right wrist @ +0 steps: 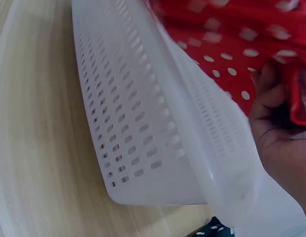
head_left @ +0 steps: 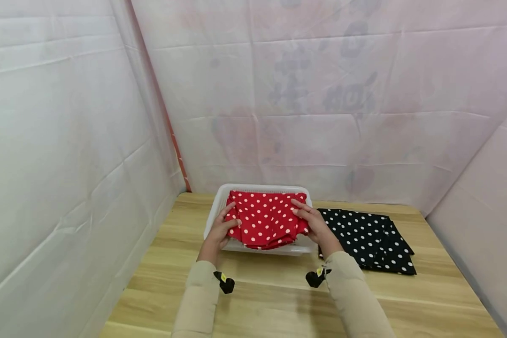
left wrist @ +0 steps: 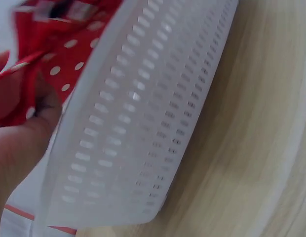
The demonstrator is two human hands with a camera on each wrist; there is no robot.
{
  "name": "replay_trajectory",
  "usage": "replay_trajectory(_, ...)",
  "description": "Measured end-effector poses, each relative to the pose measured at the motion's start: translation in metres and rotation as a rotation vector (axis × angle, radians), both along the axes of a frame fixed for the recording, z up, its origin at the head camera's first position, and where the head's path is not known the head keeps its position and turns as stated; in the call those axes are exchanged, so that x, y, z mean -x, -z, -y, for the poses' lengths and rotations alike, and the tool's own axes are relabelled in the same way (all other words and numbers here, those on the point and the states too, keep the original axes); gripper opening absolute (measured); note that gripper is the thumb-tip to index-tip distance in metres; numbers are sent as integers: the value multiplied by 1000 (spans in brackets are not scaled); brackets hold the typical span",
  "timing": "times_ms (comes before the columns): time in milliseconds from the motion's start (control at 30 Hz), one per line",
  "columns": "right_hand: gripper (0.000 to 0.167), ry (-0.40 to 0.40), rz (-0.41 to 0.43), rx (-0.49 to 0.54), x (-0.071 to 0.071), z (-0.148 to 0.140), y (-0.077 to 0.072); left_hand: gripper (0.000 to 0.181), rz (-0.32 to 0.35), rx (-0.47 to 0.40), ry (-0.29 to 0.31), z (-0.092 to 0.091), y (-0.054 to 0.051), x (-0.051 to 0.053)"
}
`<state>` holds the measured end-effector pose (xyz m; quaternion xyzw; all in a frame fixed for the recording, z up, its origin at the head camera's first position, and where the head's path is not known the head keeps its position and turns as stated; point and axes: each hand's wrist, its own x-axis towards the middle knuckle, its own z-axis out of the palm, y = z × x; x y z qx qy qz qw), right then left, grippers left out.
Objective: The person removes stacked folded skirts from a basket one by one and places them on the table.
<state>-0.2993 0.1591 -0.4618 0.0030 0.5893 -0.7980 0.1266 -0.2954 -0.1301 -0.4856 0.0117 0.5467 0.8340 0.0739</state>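
Note:
A folded red cloth with white polka dots (head_left: 266, 218) lies over the mouth of a white plastic basket (head_left: 213, 220). My left hand (head_left: 220, 229) grips its left edge, thumb on top. At the opposite edge my right hand (head_left: 314, 223) holds the cloth, fingers spread over its upper face. In the left wrist view, the red fabric (left wrist: 69, 59) bends around the left hand (left wrist: 24, 143) just above the basket rim. Curled fingers of the right hand (right wrist: 276, 118) show under a fold of the cloth in the right wrist view.
To the right of the basket, a black cloth with white dots (head_left: 365, 239) lies folded flat on the wooden table (head_left: 262, 300). Pale sheets (head_left: 304, 94) hang behind and at both sides. Each wrist carries a small black camera mount (head_left: 226, 284).

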Motion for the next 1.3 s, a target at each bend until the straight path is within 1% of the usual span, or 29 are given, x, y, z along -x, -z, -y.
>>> replay_trajectory(67,53,7,-18,9,-4,0,-5,64,-6,-28,-4,-1,-3,-4)
replay_trajectory(167,53,37,-33,37,-9,-1,-11,61,-12,-38,-24,-4,-6,-8)
replay_trajectory(267,52,77,-39,40,-13,-1,-16,60,-10,2,-64,-7,-7,-13)
replay_trajectory(400,50,105,-29,40,-17,1,-17,61,-7,73,-112,-7,-9,-18)
replay_trajectory(467,50,105,-29,42,-20,-1,-17,58,-2,77,-128,-8,-9,-19)
replay_trajectory(600,55,83,-52,31,-28,-6,-14,51,6,49,-133,-7,-8,-25)
replay_trajectory(667,57,72,-70,17,-35,-10,-14,49,10,45,-128,-7,-8,-31)
replay_trajectory(767,56,53,-87,8,-48,-14,-14,49,3,48,-107,-6,-10,-43)
replay_trajectory(867,51,41,-97,9,-60,-17,-15,49,-7,21,-89,-7,-12,-57)
replay_trajectory(933,48,38,-103,10,-66,-19,-16,48,-20,-4,-75,-7,-12,-64)
replay_trajectory(1000,48,45,-104,-2,-72,-21,-17,48,-21,-28,-68,-9,-12,-69)
replay_trajectory(1133,53,45,-98,-26,-82,-24,-17,49,-31,-30,-52,-9,-12,-76)
replay_trajectory(1200,56,45,-92,-41,-86,-26,-15,53,-34,-12,-43,-9,-11,-80)
replay_trajectory(1300,58,37,-80,-72,-91,-28,-10,60,-32,29,-10,-6,-9,-86)
